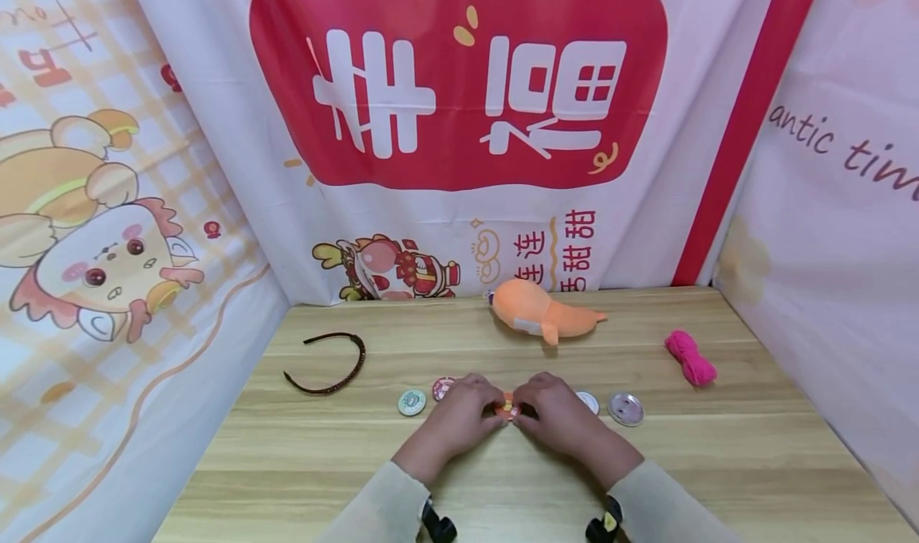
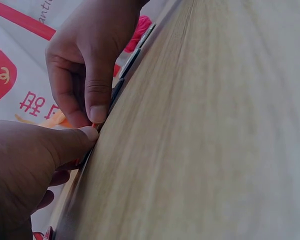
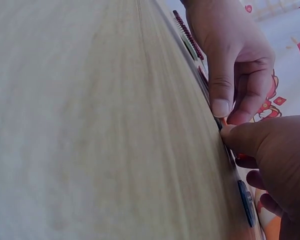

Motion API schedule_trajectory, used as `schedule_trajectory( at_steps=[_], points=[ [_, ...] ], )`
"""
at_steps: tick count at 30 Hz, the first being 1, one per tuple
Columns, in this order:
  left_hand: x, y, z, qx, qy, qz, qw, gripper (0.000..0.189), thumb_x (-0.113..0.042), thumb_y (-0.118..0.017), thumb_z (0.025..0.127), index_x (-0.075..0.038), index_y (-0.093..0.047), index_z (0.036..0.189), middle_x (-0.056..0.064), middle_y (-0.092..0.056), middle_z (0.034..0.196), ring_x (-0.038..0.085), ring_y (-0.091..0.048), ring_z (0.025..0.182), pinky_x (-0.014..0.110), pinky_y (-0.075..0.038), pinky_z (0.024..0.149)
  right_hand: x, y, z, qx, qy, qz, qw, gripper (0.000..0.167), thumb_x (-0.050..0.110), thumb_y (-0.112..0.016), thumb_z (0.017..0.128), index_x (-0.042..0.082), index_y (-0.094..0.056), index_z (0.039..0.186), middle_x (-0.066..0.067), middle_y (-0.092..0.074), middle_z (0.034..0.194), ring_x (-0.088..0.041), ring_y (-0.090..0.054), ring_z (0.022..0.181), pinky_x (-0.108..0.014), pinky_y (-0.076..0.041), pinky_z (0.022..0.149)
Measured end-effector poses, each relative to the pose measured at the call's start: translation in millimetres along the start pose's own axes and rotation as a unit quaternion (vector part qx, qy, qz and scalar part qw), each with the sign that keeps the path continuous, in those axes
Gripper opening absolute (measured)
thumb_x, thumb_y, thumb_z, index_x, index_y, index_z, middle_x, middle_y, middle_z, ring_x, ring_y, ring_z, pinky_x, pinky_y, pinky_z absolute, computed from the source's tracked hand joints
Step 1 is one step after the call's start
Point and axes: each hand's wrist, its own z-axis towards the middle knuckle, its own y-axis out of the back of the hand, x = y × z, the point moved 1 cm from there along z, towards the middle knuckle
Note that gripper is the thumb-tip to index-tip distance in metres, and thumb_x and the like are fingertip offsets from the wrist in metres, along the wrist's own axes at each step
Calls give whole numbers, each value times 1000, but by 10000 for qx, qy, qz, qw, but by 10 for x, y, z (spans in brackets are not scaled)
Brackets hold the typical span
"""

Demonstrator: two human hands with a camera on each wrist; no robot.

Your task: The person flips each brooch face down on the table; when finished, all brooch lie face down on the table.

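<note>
Between both hands, flat and low at the table surface, is a small orange round badge (image 1: pixel 508 406) with yellow and pink print. My left hand (image 1: pixel 467 411) pinches its left edge with thumb and fingertips, and my right hand (image 1: pixel 560 417) pinches the right edge the same way. Fingers cover much of its rim. In the left wrist view a thin orange edge shows at the meeting fingertips. Partly behind the left hand lies a pink-red badge (image 1: pixel 442 387); a white badge (image 1: pixel 589 402) lies just beyond the right hand.
A pale teal badge (image 1: pixel 412 403) lies to the left and a silver badge (image 1: pixel 626 409) to the right. Farther out are a dark headband (image 1: pixel 359 361), an orange plush toy (image 1: pixel 546 312) and a pink yarn bundle (image 1: pixel 691 358). Printed curtains (image 1: pixel 459 208) border the wooden table (image 1: pixel 502 487).
</note>
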Motion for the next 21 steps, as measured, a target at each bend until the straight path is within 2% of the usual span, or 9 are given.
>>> schedule_trajectory(
  at_steps=[4,7,13,15,18,21],
  points=[
    [-5,4,1,19,-71,76,9999,16,-36,-77,104,-21,-81,111,-10,-78,108,11,-66,112,32,-58,100,-21,1,-15,56,-48,29,10000,8,24,-82,100,19,-81,107,8,-79,104,-16,-68,108,-46,-58,99],
    [-21,15,2,-11,1,71,10000,21,-37,-71,107,-22,-82,117,-9,-80,111,12,-67,114,33,-57,102,-65,3,-30,-16,-109,52,9999,9,26,-78,103,22,-83,110,12,-79,105,-14,-68,108,-44,-58,100],
    [-42,23,9,-358,124,180,9991,20,-33,-67,110,-24,-84,115,-12,-81,109,11,-69,110,36,-55,103,-108,29,-32,-271,-165,-286,9991,14,24,-73,106,21,-85,111,11,-82,104,-15,-69,104,-42,-59,97],
    [-57,31,10,-476,115,305,9983,19,-32,-67,110,-23,-84,114,-12,-82,108,12,-69,109,36,-55,103,-93,34,-26,-317,-314,-287,9986,13,24,-73,106,20,-85,112,9,-81,104,-15,-69,105,-42,-60,97],
    [-81,37,21,-554,229,371,9975,19,-32,-68,110,-23,-84,115,-11,-82,107,12,-68,107,37,-54,102,-67,38,-22,-357,-684,-3,9970,17,24,-77,104,20,-83,119,7,-78,109,-15,-69,108,-43,-60,98],
    [-96,29,39,-532,494,199,9972,19,-32,-68,109,-23,-83,117,-10,-80,106,12,-67,104,36,-55,98,-48,28,-7,-305,-1060,424,9930,27,23,-83,98,22,-78,124,7,-72,114,-12,-65,108,-41,-60,97]
  ],
)
